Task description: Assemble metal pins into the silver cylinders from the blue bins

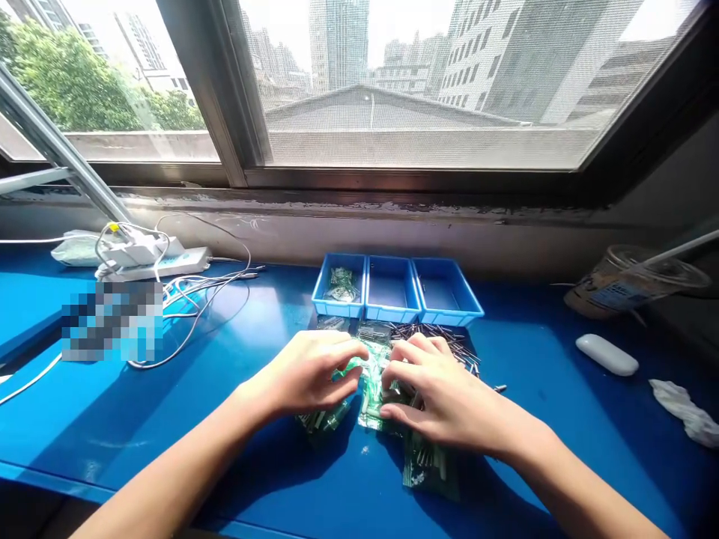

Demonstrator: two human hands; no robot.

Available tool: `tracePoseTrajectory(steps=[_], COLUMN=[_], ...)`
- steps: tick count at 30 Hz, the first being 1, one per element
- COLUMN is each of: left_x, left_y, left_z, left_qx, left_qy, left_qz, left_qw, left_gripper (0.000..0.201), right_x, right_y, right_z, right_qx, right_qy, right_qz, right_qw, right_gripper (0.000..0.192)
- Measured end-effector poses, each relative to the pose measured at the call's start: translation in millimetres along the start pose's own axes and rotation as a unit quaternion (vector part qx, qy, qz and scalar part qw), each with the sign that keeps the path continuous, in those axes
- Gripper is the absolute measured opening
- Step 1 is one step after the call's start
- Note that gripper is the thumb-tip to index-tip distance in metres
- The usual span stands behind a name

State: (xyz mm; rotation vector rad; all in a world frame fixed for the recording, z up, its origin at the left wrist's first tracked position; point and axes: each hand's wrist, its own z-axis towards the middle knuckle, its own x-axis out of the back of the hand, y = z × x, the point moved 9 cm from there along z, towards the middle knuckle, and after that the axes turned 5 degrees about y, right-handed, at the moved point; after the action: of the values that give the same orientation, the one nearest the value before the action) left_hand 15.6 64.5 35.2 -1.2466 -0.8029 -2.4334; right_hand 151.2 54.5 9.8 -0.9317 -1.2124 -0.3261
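Note:
My left hand (pixel 314 370) and my right hand (pixel 432 389) meet over a clear plastic bag of green parts (pixel 371 378) lying on the blue table (pixel 168 419). Both hands pinch this bag between thumb and fingers. More such bags lie under and beside the hands: one (pixel 324 419) below my left hand, another (pixel 430 468) below my right wrist. A loose heap of thin metal pins (pixel 443 337) lies just behind my right hand.
Three blue bins stand in a row behind the hands; the left bin (pixel 340 288) holds small bags. A power strip with white cables (pixel 151 262) lies far left. A tipped plastic cup (pixel 629 281), a white oblong case (pixel 607 354) and crumpled tissue (pixel 688 412) lie right.

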Motion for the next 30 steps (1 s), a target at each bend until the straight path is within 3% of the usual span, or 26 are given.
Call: tracePoseTrajectory(steps=[6,10,12,17,19,21,23,26,27,30], left_x=[2.5,5.2,4.6,3.2,3.4,3.1,2.5,2.1,1.8,1.8], left_y=[-2.1,-2.0,-1.9,-0.6,0.2,-0.2,-1.5,-3.2,-3.8,-5.2], left_z=[-1.5,-2.0,-1.8,-1.0,-0.9,-1.0,-1.1,-1.1,-1.0,-0.9], left_qx=[0.002,-0.004,-0.005,-0.006,-0.011,-0.012,-0.01,-0.007,-0.006,-0.001], left_qy=[0.026,0.039,0.036,0.027,0.027,0.027,0.025,0.026,0.024,0.025], left_qz=[0.016,0.02,0.022,0.025,0.027,0.025,0.021,0.015,0.013,0.01], left_qw=[1.0,0.999,0.999,0.999,0.999,0.999,0.999,1.0,1.0,1.0], left_gripper=[0.016,0.016,0.017,0.018,0.017,0.017,0.017,0.018,0.018,0.018], right_x=[8.0,24.7,31.6,43.2,53.5,69.2,86.9,93.7,90.5,80.2], right_y=[-0.8,9.9,25.9,66.9,74.3,76.1,75.9,81.1,85.1,98.7], right_z=[-2.2,-3.0,-3.5,-5.2,2.7,20.2,44.1,86.1,99.1,126.5], right_qx=[0.02,-0.006,-0.061,-0.167,-0.166,-0.148,-0.125,-0.144,-0.16,-0.191], right_qy=[0.007,0.065,0.11,0.251,0.277,0.277,0.275,0.224,0.194,0.175], right_qz=[0.023,0.154,0.271,0.497,0.517,0.476,0.371,0.1,-0.008,-0.102], right_qw=[1.0,0.986,0.954,0.814,0.793,0.821,0.878,0.959,0.968,0.96], right_gripper=[0.015,0.017,0.023,0.044,0.047,0.046,0.034,0.015,0.016,0.018])
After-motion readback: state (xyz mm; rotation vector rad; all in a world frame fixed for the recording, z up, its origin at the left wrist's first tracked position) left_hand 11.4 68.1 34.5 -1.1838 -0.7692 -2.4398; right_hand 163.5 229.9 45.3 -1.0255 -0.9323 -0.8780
